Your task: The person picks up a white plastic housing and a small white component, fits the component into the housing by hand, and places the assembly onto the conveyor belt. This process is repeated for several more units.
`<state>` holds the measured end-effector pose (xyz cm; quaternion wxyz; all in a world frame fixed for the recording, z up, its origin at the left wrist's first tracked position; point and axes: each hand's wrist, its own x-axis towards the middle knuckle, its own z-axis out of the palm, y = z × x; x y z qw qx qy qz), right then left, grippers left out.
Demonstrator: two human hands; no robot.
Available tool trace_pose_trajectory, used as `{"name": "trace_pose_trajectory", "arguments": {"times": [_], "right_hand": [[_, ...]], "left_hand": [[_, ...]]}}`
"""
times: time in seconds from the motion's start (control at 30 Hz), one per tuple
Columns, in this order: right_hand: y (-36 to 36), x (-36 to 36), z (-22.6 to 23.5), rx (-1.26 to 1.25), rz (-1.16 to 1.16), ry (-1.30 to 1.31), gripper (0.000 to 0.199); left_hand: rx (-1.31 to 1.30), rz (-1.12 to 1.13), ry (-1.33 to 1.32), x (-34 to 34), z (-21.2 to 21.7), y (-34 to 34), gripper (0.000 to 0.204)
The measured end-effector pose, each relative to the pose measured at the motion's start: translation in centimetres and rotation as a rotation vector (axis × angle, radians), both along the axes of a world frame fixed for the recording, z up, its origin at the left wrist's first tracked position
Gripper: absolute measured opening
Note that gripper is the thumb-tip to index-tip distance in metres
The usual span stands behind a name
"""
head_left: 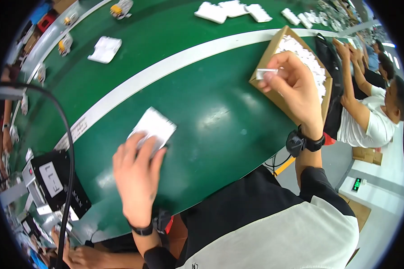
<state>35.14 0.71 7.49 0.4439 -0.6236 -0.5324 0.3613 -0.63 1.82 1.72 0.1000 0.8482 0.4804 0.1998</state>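
My left hand lies with outstretched fingers over the near edge of a flat white packet on the green table. Its fingertips touch the packet and the thumb stands apart beside it. Up at the right, my right hand pinches a small white rectangular piece between thumb and fingertips. That hand is raised above the near side of an open cardboard box. Inside the box is a heap of small white pieces, partly covered by my right hand.
A white strip curves along the green table. Beyond it lie several white packets and yellow-and-white bundles. A black device and a black cable stand at the left. People sit at the right and lower left.
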Motion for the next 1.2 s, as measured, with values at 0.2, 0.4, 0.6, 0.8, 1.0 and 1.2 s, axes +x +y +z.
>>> {"name": "trace_pose_trajectory", "arguments": {"times": [0.2, 0.4, 0.6, 0.8, 1.0, 1.2], "right_hand": [[1.6, -4.3, -5.6, 0.126, 0.372, -0.755, 0.013], [2.6, -5.1, -5.1, 0.189, 0.377, -0.765, 0.025], [4.1, -6.5, -3.8, 0.109, 0.432, -0.652, 0.019], [6.6, -10.0, -4.0, 0.421, 0.671, -0.776, 0.013], [6.9, -9.9, -4.8, 0.429, 0.706, -0.766, 0.015], [7.3, -10.7, -4.5, 0.477, 0.689, -0.876, 0.016]], "left_hand": [[-0.019, -0.133, -0.144, 3.1, -1.6, 2.5, 0.028], [-0.059, -0.132, -0.287, 2.7, -3.3, 2.5, 0.026], [0.025, -0.184, -0.275, 2.5, -3.9, 3.3, 0.025], [0.006, -0.199, -0.295, 2.4, -3.6, 3.5, 0.023], [-0.018, -0.209, -0.303, 2.4, -3.8, 3.7, 0.021], [-0.025, -0.204, -0.293, 1.9, -3.7, 3.9, 0.02]]}}
